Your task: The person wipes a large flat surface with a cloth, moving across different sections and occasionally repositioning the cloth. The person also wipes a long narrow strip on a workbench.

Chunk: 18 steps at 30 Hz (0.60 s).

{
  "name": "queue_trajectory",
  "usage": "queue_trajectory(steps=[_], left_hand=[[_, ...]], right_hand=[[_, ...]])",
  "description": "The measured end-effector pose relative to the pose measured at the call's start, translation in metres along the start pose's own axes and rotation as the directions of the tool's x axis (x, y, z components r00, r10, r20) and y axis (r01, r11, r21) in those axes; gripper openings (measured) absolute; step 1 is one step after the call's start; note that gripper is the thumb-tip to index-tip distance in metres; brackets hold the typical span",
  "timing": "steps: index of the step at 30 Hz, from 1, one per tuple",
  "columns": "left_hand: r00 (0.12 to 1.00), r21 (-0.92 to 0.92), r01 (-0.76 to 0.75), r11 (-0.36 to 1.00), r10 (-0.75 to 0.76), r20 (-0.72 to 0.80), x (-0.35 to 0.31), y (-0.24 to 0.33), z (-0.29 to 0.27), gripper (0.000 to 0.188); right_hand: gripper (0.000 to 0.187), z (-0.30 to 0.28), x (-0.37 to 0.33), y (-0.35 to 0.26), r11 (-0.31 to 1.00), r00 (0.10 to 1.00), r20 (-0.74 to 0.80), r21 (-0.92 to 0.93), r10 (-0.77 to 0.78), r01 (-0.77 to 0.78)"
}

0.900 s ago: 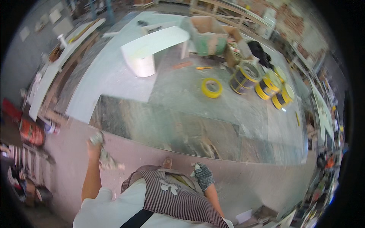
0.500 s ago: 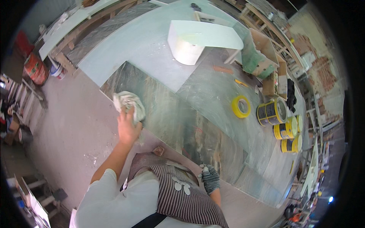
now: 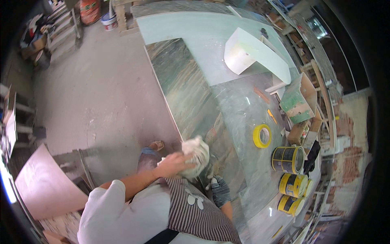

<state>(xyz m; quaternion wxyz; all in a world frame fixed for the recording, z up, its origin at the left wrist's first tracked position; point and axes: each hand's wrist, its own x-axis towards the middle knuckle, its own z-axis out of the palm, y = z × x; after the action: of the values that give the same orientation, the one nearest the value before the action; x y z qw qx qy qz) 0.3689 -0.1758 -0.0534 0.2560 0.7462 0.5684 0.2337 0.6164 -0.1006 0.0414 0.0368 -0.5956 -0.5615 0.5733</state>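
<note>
My left hand (image 3: 177,163) is closed on a crumpled white rag (image 3: 198,153), slightly blurred. The rag lies against the near part of a long, polished stone-patterned slab (image 3: 189,91) with green and brown veins, by its left edge. In a grey knitted glove, my right hand (image 3: 219,189) is low over the slab's near end, just right of the rag. Its fingers look curled in; whatever may be inside them is hidden.
Right of the slab are a yellow tape roll (image 3: 262,136), a utility knife (image 3: 272,116), a large can (image 3: 287,160) and several smaller yellow cans (image 3: 292,185). Farther back stand a curved white panel piece (image 3: 258,55) and an open carton (image 3: 298,99). A bucket (image 3: 109,21) stands on the floor.
My left hand has drawn the rag from the slab's far left part to its near end, close to my right hand. The view has turned left.
</note>
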Motion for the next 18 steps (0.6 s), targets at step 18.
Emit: queue_trajectory(steps=[18], left_hand=[[0.724,-0.540,0.524,0.659,-0.679,-0.126,-0.107,0.075,0.065,0.063]], right_hand=[[0.034,0.025,0.036,-0.034,0.628,0.978,0.094,-0.754,-0.188,0.193]])
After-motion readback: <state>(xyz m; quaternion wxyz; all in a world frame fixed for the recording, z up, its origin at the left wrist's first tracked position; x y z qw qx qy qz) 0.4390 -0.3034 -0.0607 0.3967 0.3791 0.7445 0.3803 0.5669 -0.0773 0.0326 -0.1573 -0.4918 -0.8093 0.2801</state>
